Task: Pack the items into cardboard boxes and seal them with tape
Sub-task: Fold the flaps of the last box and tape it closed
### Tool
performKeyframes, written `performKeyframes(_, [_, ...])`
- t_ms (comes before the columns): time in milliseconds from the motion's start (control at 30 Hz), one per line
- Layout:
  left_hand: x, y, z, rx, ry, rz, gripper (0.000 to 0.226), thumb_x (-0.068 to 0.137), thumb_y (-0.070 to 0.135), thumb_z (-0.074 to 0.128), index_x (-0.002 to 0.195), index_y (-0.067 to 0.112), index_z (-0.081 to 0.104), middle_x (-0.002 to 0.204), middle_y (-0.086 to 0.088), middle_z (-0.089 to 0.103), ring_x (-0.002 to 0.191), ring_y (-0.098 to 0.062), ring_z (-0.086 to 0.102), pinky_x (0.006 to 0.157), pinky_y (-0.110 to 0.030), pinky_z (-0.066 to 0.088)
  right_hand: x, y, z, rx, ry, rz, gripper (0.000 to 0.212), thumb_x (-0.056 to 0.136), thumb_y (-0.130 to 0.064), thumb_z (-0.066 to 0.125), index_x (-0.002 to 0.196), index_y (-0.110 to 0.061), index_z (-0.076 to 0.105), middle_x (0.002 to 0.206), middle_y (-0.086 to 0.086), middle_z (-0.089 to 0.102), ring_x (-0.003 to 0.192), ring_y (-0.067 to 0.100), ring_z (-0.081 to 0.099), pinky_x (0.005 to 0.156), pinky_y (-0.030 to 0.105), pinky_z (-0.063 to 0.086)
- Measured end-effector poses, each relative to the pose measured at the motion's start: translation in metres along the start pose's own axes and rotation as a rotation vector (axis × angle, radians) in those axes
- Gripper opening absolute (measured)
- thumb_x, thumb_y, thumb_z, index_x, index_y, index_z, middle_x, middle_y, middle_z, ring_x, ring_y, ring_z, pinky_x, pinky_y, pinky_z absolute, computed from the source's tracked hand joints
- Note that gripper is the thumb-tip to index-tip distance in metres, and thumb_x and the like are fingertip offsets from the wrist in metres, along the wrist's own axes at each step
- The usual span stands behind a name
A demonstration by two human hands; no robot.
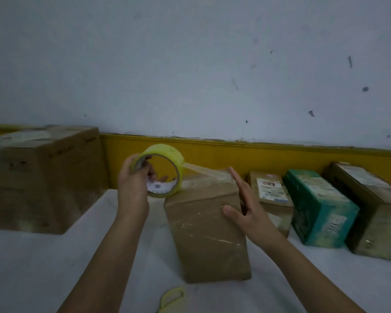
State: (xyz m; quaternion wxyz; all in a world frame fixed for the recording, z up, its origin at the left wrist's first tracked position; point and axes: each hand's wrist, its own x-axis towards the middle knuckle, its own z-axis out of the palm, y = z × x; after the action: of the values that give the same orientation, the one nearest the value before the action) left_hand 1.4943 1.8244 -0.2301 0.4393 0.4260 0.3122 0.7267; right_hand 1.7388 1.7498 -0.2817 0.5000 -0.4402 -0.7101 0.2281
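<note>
- Yellow-green tape (165,150) is gripped in the left hand (131,181), fingers curled through the core and thumb on the outer rim, with the roll held just above the far left corner of the box (203,233).
- A clear strip (203,171) runs taut from the roll to the box's far top edge, where it appears to be stuck down.
- The right hand (246,206) lies flat against the box's right side, fingers straight and together, thumb resting on the top face; it holds nothing.
- The box, plain brown cardboard with glossy tape already across its lid, stands on a white table (43,267), between a large carton (43,177) to the left and a row of three packed boxes to the right: a labelled one (271,190), a green one (318,206) and a dark one (375,211).
- Judging by its size, the box looks light enough to slide under the pull of the tape, so a flat palm bracing its side or lid seems the sound hold; its walls look stiff but could dent at the corners.
- The taped patches are likely slick, the bare cardboard the better purchase.
- The tape is thin and clingy, apt to fold on itself if the strip slackens; the core is the firm place to hold it.
- A yellow-green handle (172,299), perhaps of a cutter, lies at the near table edge.
</note>
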Motion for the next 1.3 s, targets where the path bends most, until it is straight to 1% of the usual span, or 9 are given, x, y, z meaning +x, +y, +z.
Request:
performKeyframes(100, [0.006, 0.002, 0.000, 0.124, -0.049, 0.118, 0.036, 0.095, -0.012, 0.044, 0.090, 0.018, 0.063, 0.053, 0.005, 0.051, 0.044, -0.009, 0.042, 0.047, -0.023, 0.041, -0.011, 0.009, -0.008, 0.063, 0.021, 0.006, 0.081, 0.086, -0.055, 0.066, 0.150, -0.053, 0.017, 0.151, -0.034, 0.025, 0.138, -0.003, 0.035, 0.106, 0.032, 0.046])
performKeyframes(267, [0.003, 0.000, 0.002, 0.259, -0.123, 0.220, 0.035, 0.096, -0.012, 0.046, 0.104, 0.016, 0.066, 0.063, 0.002, 0.055, 0.051, -0.010, 0.046, 0.048, -0.023, 0.041, -0.020, 0.016, -0.015, 0.098, 0.004, 0.017, 0.082, 0.084, -0.054, 0.068, 0.149, -0.050, 0.019, 0.156, -0.020, 0.027, 0.138, 0.008, 0.040, 0.104, 0.031, 0.048])
performKeyframes(467, [0.012, 0.007, -0.020, 0.562, -0.265, 0.281, 0.047, 0.087, -0.018, 0.049, 0.111, 0.016, 0.069, 0.114, -0.008, 0.068, 0.100, -0.021, 0.059, 0.075, -0.024, 0.047, -0.019, 0.017, -0.016, 0.129, 0.007, 0.022, 0.082, 0.084, -0.054, 0.069, 0.149, -0.050, 0.019, 0.156, -0.017, 0.028, 0.137, 0.008, 0.042, 0.100, 0.026, 0.050])
performKeyframes(633, [0.006, -0.001, -0.027, 0.568, -0.297, 0.283, 0.039, 0.091, -0.012, 0.047, 0.106, 0.018, 0.066, 0.080, 0.011, 0.063, 0.070, -0.005, 0.057, 0.059, -0.017, 0.043, -0.021, 0.018, -0.016, 0.133, -0.016, 0.012, 0.084, 0.083, -0.056, 0.068, 0.150, -0.050, 0.018, 0.149, -0.026, 0.034, 0.133, 0.002, 0.044, 0.098, 0.027, 0.051])
performKeyframes(800, [0.006, -0.002, -0.037, 0.624, -0.335, 0.283, 0.031, 0.098, -0.004, 0.047, 0.108, 0.020, 0.064, 0.072, 0.008, 0.059, 0.063, -0.008, 0.054, 0.059, -0.026, 0.042, -0.006, -0.012, -0.038, -0.526, 0.034, -0.218, 0.084, 0.084, -0.060, 0.061, 0.152, -0.048, 0.013, 0.161, -0.025, 0.001, 0.148, -0.002, 0.003, 0.115, 0.034, 0.018])
performKeyframes(933, [0.001, 0.006, -0.036, 0.618, -0.362, 0.268, 0.030, 0.099, 0.001, 0.051, 0.107, 0.027, 0.062, 0.086, 0.005, 0.062, 0.073, -0.006, 0.057, 0.064, -0.024, 0.046, 0.018, -0.043, -0.050, -0.783, -0.306, -0.255, 0.065, 0.092, -0.035, 0.059, 0.145, -0.054, 0.026, 0.146, -0.044, 0.020, 0.137, -0.018, 0.014, 0.119, 0.024, 0.013])
performKeyframes(1100, [-0.002, 0.026, -0.041, 0.587, -0.579, 0.084, 0.033, 0.088, 0.044, 0.068, 0.117, 0.030, 0.061, 0.078, 0.012, 0.062, 0.073, -0.011, 0.060, 0.067, -0.026, 0.049, 0.020, -0.064, -0.039, -1.101, -0.195, -0.246, 0.067, 0.086, -0.005, 0.061, 0.144, -0.033, 0.042, 0.156, -0.008, 0.033, 0.145, 0.012, 0.024, 0.120, 0.033, 0.009])
performKeyframes(1200, [-0.010, 0.034, -0.039, 0.648, -0.678, 0.037, 0.041, 0.083, 0.064, 0.062, 0.105, 0.029, 0.061, 0.078, -0.002, 0.059, 0.073, -0.016, 0.058, 0.073, -0.035, 0.048, -0.019, -0.066, 0.008, -0.929, 0.086, -0.502, 0.037, 0.086, -0.006, 0.055, 0.121, -0.014, 0.064, 0.129, 0.007, 0.059, 0.115, 0.026, 0.053, 0.095, 0.034, 0.043])
performKeyframes(1300, [-0.021, 0.037, -0.031, 0.616, -0.666, 0.018, 0.046, 0.086, 0.064, 0.050, 0.092, 0.019, 0.056, 0.080, -0.005, 0.058, 0.069, -0.017, 0.056, 0.072, -0.040, 0.045, -0.064, -0.056, 0.069, -0.845, -0.202, -0.492, 0.024, 0.095, -0.026, 0.048, 0.106, -0.017, 0.067, 0.103, -0.001, 0.061, 0.090, 0.018, 0.059, 0.068, 0.030, 0.047])
